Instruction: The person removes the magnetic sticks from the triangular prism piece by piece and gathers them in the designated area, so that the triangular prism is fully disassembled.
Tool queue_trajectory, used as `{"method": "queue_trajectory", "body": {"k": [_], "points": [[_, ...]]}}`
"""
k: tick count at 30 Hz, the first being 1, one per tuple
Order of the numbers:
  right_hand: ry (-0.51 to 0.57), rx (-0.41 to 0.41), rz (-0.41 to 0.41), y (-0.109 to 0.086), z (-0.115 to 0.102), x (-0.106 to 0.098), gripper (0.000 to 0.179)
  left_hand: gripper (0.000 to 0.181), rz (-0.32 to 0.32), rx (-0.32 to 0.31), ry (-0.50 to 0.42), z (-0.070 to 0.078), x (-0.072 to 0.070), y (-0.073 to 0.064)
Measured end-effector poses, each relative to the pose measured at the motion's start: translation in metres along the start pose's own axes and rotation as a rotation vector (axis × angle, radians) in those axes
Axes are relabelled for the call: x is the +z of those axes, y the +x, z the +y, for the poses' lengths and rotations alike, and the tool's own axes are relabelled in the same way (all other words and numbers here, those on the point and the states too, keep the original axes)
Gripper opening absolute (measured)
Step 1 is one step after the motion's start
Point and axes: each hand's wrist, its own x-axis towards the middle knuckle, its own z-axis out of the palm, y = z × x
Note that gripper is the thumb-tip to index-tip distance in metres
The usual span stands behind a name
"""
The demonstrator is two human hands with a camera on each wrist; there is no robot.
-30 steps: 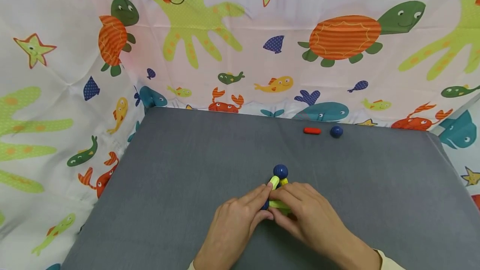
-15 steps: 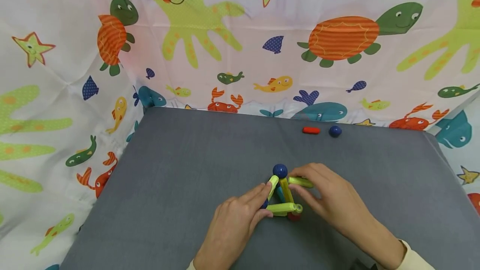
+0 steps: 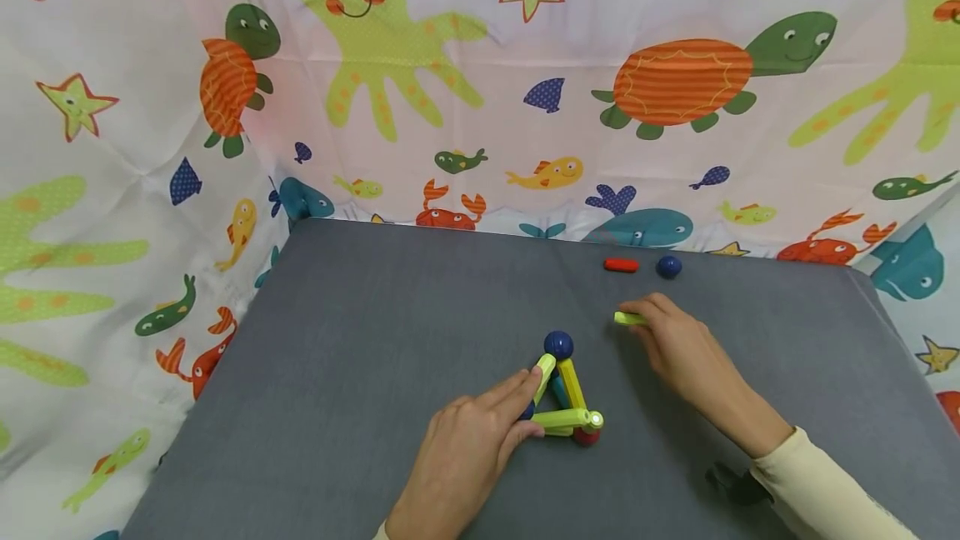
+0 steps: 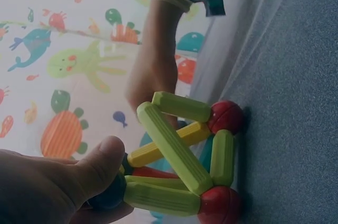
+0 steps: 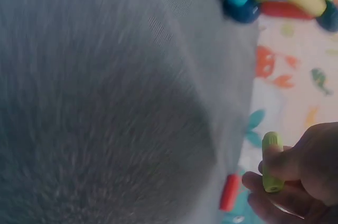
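Note:
A small frame of magnetic sticks and balls stands on the grey cloth, with lime sticks, a yellow stick, a blue ball on top and a red ball low down. My left hand holds its left side; in the left wrist view the thumb presses on a dark blue ball. Up and right of the frame, my right hand pinches a loose lime magnetic stick between thumb and fingers, raised off the cloth and apart from the frame.
Near the back edge of the grey cloth lie a red stick and another blue ball, beyond my right hand. A curtain printed with sea animals hangs along the back and sides.
My right hand has come off the frame with a lime stick and moved up and right, away from it. The left hand keeps its place on the frame.

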Motion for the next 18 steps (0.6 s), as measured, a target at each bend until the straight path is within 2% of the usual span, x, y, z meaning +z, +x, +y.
{"method": "queue_trajectory", "body": {"k": [7,18], "points": [[-0.027,0.054,-0.044,0.018,0.028,0.017,0.026,0.063,-0.023,-0.023,0.001,0.0,0.0,0.0],[-0.016,0.12,-0.08,0.035,0.051,0.03,0.023,0.062,-0.028,-0.026,0.008,0.001,0.0,-0.001]]}}
